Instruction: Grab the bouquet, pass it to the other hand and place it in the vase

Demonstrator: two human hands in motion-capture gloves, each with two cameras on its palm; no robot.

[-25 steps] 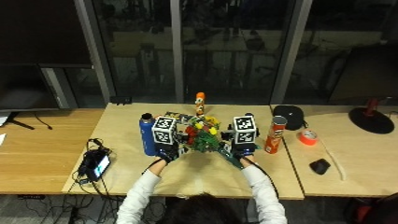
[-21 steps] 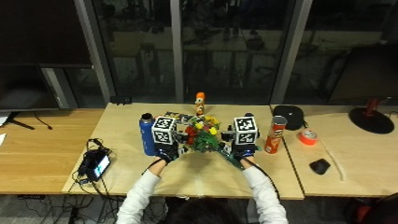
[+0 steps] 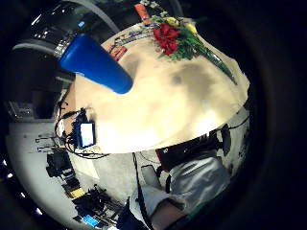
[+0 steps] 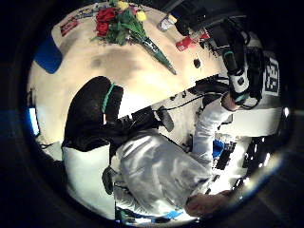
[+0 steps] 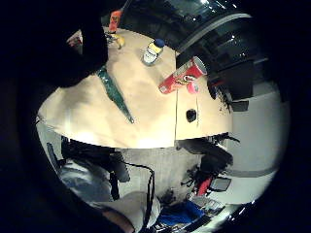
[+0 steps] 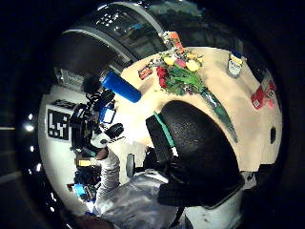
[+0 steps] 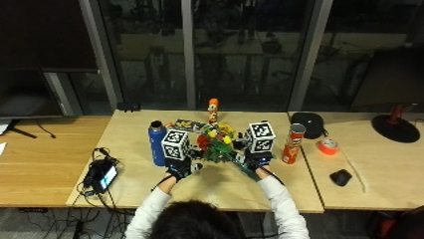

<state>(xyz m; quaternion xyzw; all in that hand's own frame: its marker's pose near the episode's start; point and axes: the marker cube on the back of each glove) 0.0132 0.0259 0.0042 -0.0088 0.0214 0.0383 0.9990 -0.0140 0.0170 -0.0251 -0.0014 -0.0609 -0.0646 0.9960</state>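
Observation:
The bouquet, red and yellow flowers in a green wrap, lies on the wooden table between my two hands. Its flowers point toward the far edge and its stem toward me. My left hand hovers to its left and holds nothing; its thumb looks relaxed. My right hand hovers by the stem end and is also empty, and the right thumb side palm view looks down on the bouquet. A tall orange vase stands behind the flowers.
A blue bottle stands left of my left hand. An orange chip can stands right of my right hand, with a red tape roll, a black mouse and a black pouch beyond. A small screen device lies at the left edge.

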